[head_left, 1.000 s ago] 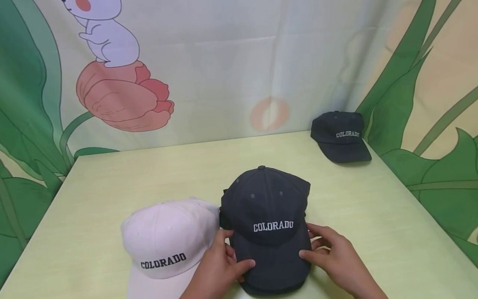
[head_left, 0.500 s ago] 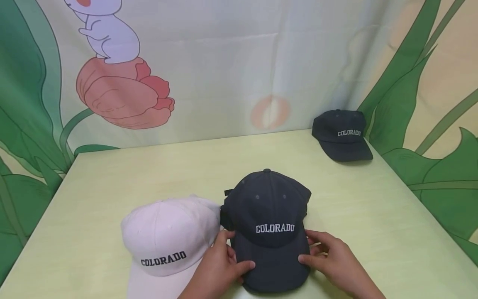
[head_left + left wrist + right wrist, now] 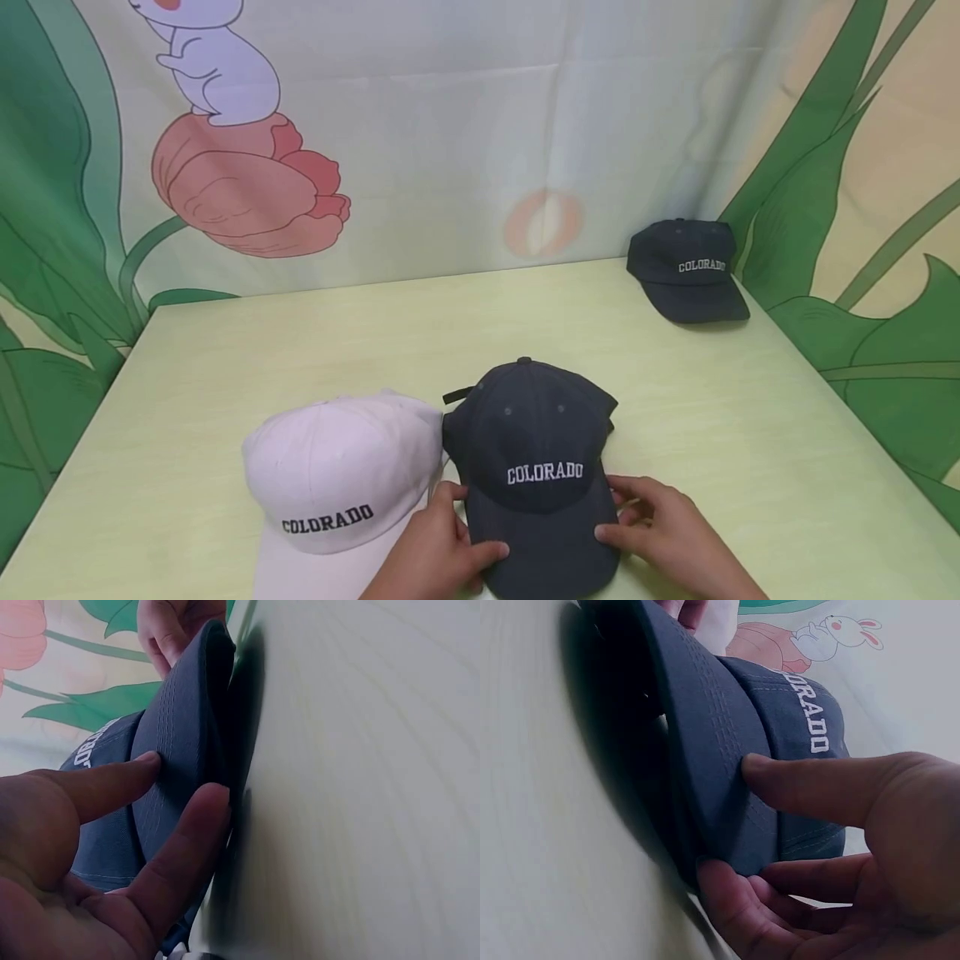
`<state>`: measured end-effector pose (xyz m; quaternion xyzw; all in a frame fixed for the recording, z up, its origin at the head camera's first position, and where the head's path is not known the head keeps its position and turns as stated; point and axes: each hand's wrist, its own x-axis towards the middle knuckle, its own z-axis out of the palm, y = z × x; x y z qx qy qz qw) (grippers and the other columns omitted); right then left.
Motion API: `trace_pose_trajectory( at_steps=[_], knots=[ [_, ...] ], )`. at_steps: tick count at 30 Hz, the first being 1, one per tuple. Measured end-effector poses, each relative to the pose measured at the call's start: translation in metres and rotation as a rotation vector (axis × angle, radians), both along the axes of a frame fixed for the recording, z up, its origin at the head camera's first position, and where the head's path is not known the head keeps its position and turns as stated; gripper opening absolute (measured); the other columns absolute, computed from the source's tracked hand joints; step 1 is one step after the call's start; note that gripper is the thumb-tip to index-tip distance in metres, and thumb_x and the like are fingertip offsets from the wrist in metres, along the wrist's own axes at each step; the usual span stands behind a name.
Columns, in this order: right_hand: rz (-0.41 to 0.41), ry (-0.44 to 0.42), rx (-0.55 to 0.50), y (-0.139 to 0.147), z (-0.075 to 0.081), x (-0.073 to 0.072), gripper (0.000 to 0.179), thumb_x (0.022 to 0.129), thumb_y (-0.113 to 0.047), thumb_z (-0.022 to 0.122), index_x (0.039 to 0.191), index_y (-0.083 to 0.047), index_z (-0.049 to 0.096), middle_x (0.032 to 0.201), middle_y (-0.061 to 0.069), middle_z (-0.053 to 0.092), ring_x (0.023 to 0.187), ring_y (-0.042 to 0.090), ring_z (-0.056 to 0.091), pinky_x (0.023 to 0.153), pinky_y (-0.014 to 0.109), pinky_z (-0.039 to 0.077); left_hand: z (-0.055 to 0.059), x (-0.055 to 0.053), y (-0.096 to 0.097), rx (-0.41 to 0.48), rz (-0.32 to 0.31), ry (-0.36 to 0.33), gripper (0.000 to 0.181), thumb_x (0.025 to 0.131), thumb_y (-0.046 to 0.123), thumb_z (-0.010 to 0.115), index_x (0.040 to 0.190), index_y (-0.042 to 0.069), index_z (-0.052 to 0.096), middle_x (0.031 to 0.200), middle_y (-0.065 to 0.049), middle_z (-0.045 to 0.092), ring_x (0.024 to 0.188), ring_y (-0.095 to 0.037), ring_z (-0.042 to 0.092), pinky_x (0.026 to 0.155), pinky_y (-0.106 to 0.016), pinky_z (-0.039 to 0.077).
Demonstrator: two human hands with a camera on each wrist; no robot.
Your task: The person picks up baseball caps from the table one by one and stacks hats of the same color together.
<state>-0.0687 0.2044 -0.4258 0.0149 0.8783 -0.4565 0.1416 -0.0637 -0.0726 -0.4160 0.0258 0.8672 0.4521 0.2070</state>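
A navy baseball cap [image 3: 542,433] with white COLORADO lettering faces me at the front middle of the table. My left hand [image 3: 444,540] pinches the left side of its brim, thumb on top and fingers below. On the opposite side my right hand [image 3: 666,527] pinches the brim the same way. In the left wrist view the brim [image 3: 176,742] curves just over the tabletop, with dark fabric and shadow under it. The right wrist view has the thumb [image 3: 802,784] pressing the stitched brim. A dark strap [image 3: 457,395] sticks out at the cap's back left.
A white baseball cap [image 3: 345,467] with black COLORADO lettering lies immediately left of the navy cap, beside my left hand. Another navy cap [image 3: 684,271] sits at the table's back right corner. A printed cloth [image 3: 420,167] hangs behind the pale yellow-green table [image 3: 315,342].
Both hands have drawn the navy cap slightly toward me, and it shifts a little left. More of the strap shows at its back left. The other two caps stay in place.
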Motion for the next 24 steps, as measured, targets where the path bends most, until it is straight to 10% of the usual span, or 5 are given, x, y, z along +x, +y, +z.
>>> trace_pose_trajectory(
  at_steps=[9,24],
  knots=[
    [0.039,0.039,0.007,0.0001,-0.0011,-0.0017,0.06,0.077,-0.033,0.081,0.127,-0.006,0.062,0.107,0.001,0.067,0.082,0.01,0.06,0.07,0.022,0.048,0.0032,-0.0011,0.0006,-0.169,-0.095,0.107,0.077,0.077,0.038,0.078,0.124,-0.013,0.047,0.09,-0.014,0.067,0.087,-0.025,0.064,0.08,-0.044,0.052],
    [0.031,0.074,0.109,-0.0055,-0.0056,-0.0052,0.058,0.072,-0.042,0.083,0.118,-0.009,0.069,0.089,0.0,0.061,0.066,0.008,0.058,0.061,0.022,0.048,0.0041,-0.0017,0.0035,-0.245,-0.161,0.154,0.059,0.076,0.035,0.08,0.115,-0.003,0.057,0.09,-0.013,0.07,0.085,-0.031,0.068,0.077,-0.047,0.053]
  ],
)
